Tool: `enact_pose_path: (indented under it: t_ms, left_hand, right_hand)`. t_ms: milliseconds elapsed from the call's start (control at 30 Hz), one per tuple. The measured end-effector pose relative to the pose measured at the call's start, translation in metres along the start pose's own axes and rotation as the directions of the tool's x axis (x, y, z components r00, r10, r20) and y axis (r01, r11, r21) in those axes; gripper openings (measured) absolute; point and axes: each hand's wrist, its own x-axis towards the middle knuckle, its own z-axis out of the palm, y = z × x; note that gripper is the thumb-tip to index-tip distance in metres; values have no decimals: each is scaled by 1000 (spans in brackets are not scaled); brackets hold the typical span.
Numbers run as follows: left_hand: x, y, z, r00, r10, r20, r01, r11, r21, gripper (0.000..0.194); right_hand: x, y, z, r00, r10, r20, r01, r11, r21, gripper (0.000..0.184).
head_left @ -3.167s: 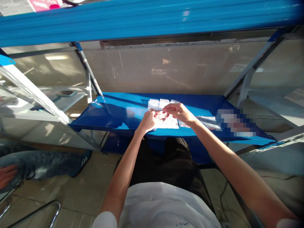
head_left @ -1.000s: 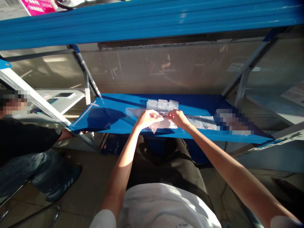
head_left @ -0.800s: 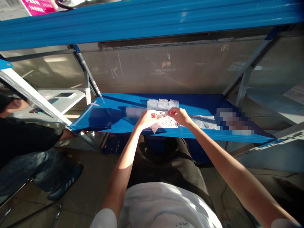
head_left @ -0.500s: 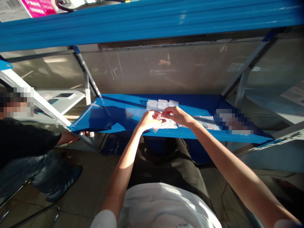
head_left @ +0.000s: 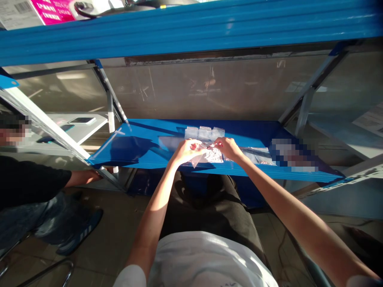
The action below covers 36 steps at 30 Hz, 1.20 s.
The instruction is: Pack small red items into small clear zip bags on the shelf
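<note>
My left hand [head_left: 186, 150] and my right hand [head_left: 228, 146] meet over the blue shelf [head_left: 143, 143], both pinched on a small clear plastic bag [head_left: 209, 154] held between them. The bag holds something small and reddish that I cannot make out. Three little clear bags [head_left: 204, 132] lie in a row just behind my hands. More clear bags [head_left: 259, 155] lie to the right of my right hand.
A higher blue shelf [head_left: 191, 28] hangs overhead, with a pink-labelled box [head_left: 52, 8] on it. Grey metal uprights [head_left: 110, 95] frame the shelf. A person in a black top [head_left: 26, 179] sits at the left, one hand near the shelf's corner. A phone [head_left: 81, 119] lies on a white shelf.
My hands stay at the same spot, working the bag; the right hand shifted slightly right and lower than half a second ago. The person at left has come into view.
</note>
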Motion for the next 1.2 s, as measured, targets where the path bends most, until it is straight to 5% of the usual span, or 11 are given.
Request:
enact_pose_path:
  t_ms: [367,533,700,933,1200]
  left_hand:
    - [-2,1,-2,998,-60,7,60,998,-15,49]
    - [-1,-5,1,1000,-28,14,28,1000,-13,45]
    - [-2,-6,3,998,-12,64,19,995,-101,41]
    - [-4,5,0,987,25,157,2,986,-165,50]
    - [-3,-6,4,989,36,145,5,963,-271,46]
  right_hand:
    - [0,4,13,997,-59,51,65,991,-117,22]
    - [-6,-2,1,993,-104,-52,105,994,26,20]
    - [-18,-34,-24,955,-231,-185,261,952,162,20]
    - [-19,-64,-46,951,-307,-19,297,897,327,19]
    - [-11,-47,-52,965,-260,0,226,838,496,35]
